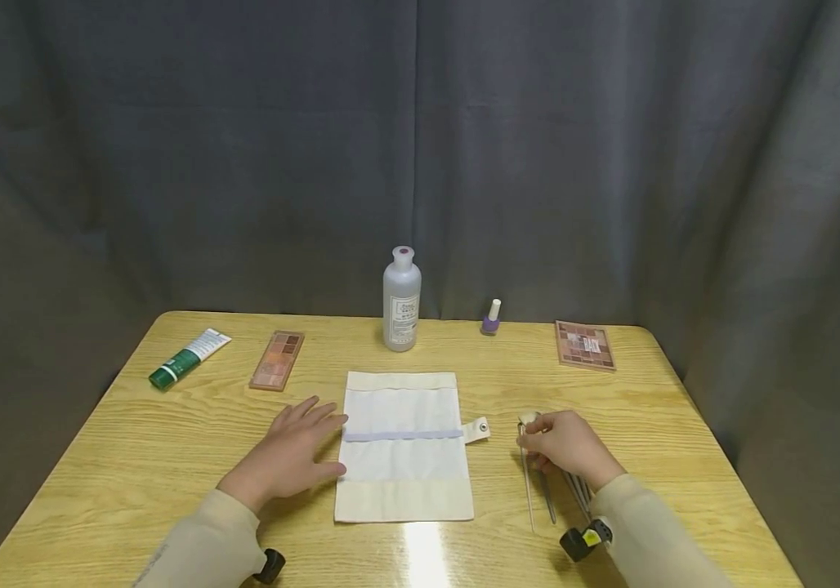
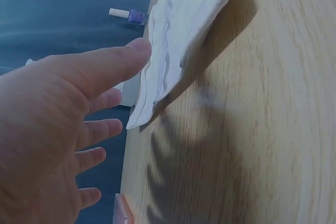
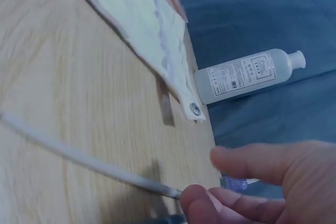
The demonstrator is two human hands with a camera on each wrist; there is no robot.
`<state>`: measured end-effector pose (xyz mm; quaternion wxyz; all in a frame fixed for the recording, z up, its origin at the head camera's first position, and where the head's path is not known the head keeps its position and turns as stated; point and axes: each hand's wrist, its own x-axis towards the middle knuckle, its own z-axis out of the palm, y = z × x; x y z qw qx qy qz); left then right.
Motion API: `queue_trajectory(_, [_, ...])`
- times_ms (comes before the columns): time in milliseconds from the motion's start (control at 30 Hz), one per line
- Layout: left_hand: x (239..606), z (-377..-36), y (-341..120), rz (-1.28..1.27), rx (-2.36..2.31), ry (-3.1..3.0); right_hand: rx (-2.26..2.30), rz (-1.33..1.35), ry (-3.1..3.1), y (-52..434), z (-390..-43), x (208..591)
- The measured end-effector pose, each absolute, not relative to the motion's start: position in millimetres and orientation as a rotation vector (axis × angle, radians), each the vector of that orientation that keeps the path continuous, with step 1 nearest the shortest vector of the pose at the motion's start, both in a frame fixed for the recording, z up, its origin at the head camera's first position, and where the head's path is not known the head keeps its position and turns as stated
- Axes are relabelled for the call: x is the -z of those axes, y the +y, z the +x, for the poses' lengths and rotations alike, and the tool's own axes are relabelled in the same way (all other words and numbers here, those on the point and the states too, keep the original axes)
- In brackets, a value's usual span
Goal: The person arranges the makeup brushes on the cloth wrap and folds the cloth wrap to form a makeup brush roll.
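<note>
A cream fabric roll-up pouch [image 1: 401, 498] lies unfolded in the middle of the table, a lilac band across it and a snap tab [image 1: 476, 429] on its right. My left hand [image 1: 291, 453] is at the pouch's left edge, fingers spread and holding nothing. To the right of the pouch, my right hand [image 1: 563, 445] has its fingers curled at the upper end of a thin pale stick [image 3: 89, 162]. Several other slim grey sticks [image 1: 577, 494] lie under and beside that hand. A cream-coloured end [image 1: 528, 416] shows just past the fingertips; the hand partly hides the bunch.
A clear labelled bottle [image 1: 401, 306] stands behind the pouch. Along the back are a purple nail polish [image 1: 490, 325] and a square makeup palette [image 1: 585, 345] on the right, with a slim palette [image 1: 277, 360] and a green-and-white tube [image 1: 189, 358] on the left.
</note>
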<state>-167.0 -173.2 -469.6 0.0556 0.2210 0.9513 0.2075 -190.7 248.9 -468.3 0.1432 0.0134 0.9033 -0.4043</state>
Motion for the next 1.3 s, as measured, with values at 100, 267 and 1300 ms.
queue_trajectory(100, [470.5,-167.3,-172.6,0.655,-0.649,2.867,1.235,0.105,2.551,249.1,-191.9,473.9])
queue_trajectory(267, [474.1,-169.3,-172.2,0.642,-0.654,2.851,1.294,0.193,2.513,247.4,-193.8,479.9])
queue_trajectory(1300, [475.5,-173.2,-170.7,0.565,-0.588,2.802,0.875,0.163,2.743,223.2,-198.7,480.5])
